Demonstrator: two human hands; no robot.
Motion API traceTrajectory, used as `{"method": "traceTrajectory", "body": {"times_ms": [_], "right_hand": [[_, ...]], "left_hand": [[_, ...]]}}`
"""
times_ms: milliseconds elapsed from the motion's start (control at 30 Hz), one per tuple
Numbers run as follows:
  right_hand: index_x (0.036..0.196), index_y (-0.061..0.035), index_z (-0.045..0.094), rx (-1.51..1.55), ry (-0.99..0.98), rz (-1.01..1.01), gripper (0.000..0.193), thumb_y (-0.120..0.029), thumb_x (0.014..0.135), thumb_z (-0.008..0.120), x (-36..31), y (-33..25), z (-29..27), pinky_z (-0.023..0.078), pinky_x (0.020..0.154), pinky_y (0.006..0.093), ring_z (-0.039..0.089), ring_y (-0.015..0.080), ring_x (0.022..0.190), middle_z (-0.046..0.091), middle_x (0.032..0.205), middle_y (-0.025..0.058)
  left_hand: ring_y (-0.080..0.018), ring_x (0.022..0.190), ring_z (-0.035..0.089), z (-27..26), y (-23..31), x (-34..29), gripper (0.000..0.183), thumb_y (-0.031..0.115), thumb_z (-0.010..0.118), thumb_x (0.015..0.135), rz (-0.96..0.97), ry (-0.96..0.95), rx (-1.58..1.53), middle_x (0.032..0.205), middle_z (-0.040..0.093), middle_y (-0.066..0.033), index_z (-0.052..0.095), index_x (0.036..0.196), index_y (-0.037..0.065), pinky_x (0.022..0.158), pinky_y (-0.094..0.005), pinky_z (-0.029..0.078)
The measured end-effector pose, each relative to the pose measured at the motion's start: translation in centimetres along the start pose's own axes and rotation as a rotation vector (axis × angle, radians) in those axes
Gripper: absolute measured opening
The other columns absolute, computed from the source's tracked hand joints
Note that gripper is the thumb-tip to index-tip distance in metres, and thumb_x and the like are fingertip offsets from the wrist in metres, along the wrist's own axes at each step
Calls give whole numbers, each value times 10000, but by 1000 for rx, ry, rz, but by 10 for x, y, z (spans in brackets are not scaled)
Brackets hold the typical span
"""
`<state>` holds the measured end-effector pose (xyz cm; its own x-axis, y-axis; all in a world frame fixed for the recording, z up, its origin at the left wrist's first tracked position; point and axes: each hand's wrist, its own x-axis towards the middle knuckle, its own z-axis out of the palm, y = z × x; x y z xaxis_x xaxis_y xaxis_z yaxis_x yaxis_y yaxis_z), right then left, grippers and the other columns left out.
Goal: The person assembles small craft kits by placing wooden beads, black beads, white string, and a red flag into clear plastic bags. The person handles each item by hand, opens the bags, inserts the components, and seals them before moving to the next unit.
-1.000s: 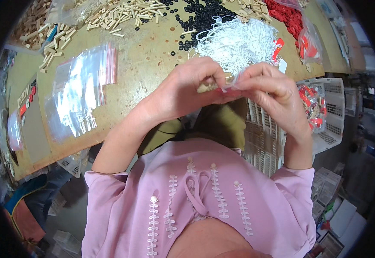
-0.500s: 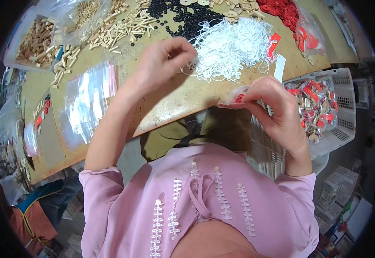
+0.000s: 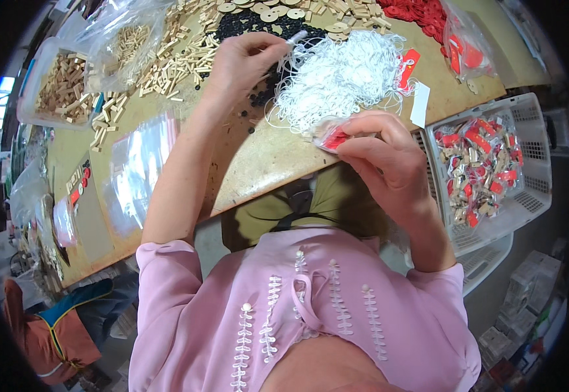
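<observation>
My left hand (image 3: 248, 68) is above the table at the edge of a heap of white strings (image 3: 343, 78). Its thumb and fingers pinch a bit of white string (image 3: 295, 38), with loops trailing toward the heap. Nearer the table's front edge, my right hand (image 3: 386, 153) grips a small clear plastic bag (image 3: 324, 127) between thumb and fingers. Something red shows inside the bag; the rest of its contents cannot be made out. Flat clear zip bags (image 3: 139, 166) lie in a stack to the left of my left forearm.
Black rings (image 3: 258, 26), wooden sticks (image 3: 180, 59) and wooden discs (image 3: 278, 13) cover the table's far side. Red pieces (image 3: 415, 16) lie far right. A plastic tub (image 3: 30, 104) holds wooden blocks. At right stands a white basket (image 3: 531, 144) of filled bags.
My left hand has moved away from me and now pinches white string. My right hand has shifted left with the bag, close to the string heap. The whole view has shifted slightly.
</observation>
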<state>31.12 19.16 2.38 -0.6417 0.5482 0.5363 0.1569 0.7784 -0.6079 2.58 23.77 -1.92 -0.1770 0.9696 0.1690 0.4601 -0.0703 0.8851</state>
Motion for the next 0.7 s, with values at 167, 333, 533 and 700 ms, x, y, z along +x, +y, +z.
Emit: {"method": "traceTrajectory", "body": {"times_ms": [167, 333, 533, 700], "right_hand": [[947, -41, 701, 3, 22, -15, 151, 22, 822, 757, 6, -1, 1, 513, 876, 366, 650, 284, 989, 688, 1030, 82], [954, -35, 705, 80, 14, 31, 154, 35, 826, 755, 13, -9, 6, 520, 860, 363, 653, 286, 987, 692, 1036, 88], [956, -33, 702, 111, -55, 53, 155, 48, 832, 749, 15, -13, 20, 524, 853, 360, 652, 297, 990, 684, 1047, 109], [964, -20, 692, 100, -103, 73, 158, 62, 840, 744, 17, -18, 17, 519, 859, 345, 653, 291, 993, 671, 1052, 117]], "left_hand": [[-43, 721, 546, -45, 14, -25, 182, 168, 748, 968, -55, -6, -280, 920, 730, 9, 780, 1094, 40, 644, -200, 426], [-61, 681, 559, -81, 18, -63, 116, 143, 741, 960, -38, 51, -476, 845, 735, -13, 791, 1009, 50, 608, -222, 442], [-39, 690, 551, -105, 6, -102, 173, 191, 772, 946, -437, -175, 294, 722, 653, 32, 751, 904, 24, 606, -239, 432], [-13, 650, 518, -125, -14, -122, 165, 192, 769, 943, -331, -362, 238, 683, 613, 59, 707, 877, 55, 516, -221, 383]]}}
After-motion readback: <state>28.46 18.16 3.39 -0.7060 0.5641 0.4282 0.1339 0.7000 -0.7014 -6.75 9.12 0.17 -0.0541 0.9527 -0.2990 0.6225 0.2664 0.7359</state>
